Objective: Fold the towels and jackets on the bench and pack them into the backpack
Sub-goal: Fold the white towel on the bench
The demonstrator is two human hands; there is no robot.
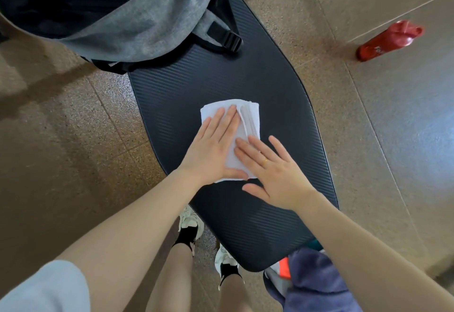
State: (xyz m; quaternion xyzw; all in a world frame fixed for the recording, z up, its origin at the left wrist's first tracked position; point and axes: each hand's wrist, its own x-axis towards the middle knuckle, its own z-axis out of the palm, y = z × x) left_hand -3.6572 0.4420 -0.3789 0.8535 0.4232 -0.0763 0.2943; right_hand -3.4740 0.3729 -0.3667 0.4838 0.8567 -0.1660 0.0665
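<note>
nearby, backpack (137, 17) & red bottle (388, 41) — both hands, left hand (211, 149) & right hand (277, 176), pressed flat on towel (248, 117).

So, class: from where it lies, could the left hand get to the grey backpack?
Probably yes: the left hand lies flat on the white towel, and only bare bench separates it from the backpack.

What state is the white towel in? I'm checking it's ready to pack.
Folded: the white towel shows stacked layers, pressed flat by left hand and right hand.
</note>
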